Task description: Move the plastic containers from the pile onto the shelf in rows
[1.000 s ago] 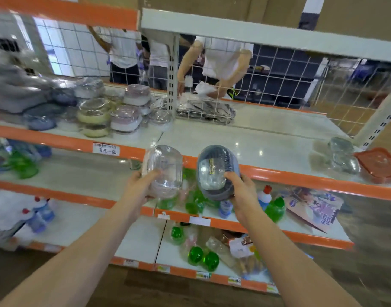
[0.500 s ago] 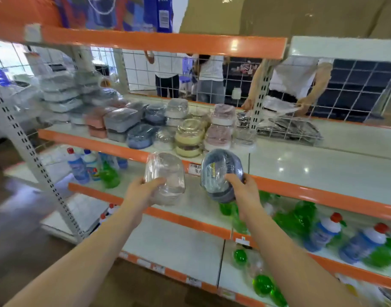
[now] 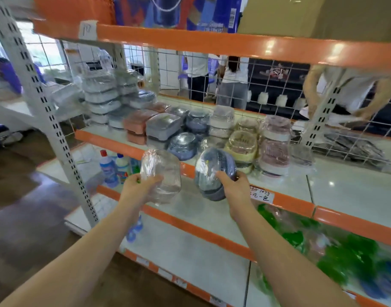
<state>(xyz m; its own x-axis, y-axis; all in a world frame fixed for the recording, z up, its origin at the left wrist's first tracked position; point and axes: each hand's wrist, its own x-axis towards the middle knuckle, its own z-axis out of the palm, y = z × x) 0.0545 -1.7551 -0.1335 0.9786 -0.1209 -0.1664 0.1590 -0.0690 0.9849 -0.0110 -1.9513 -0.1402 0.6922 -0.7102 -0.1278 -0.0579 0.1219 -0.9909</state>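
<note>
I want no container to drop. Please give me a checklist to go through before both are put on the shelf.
1. Left hand grip on clear container: ok.
2. Right hand grip on blue-grey container: ok.
3. Both containers off the shelf: ok, held in front.
4. Free shelf surface right of the pink stack: ok.
5. Lids firmly closed under the wrap: cannot tell.

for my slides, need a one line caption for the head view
Left hand holds a clear container, right hand a blue-grey container, before the shelf.

White shelf with orange edge, wrapped plastic containers in rows.
</note>
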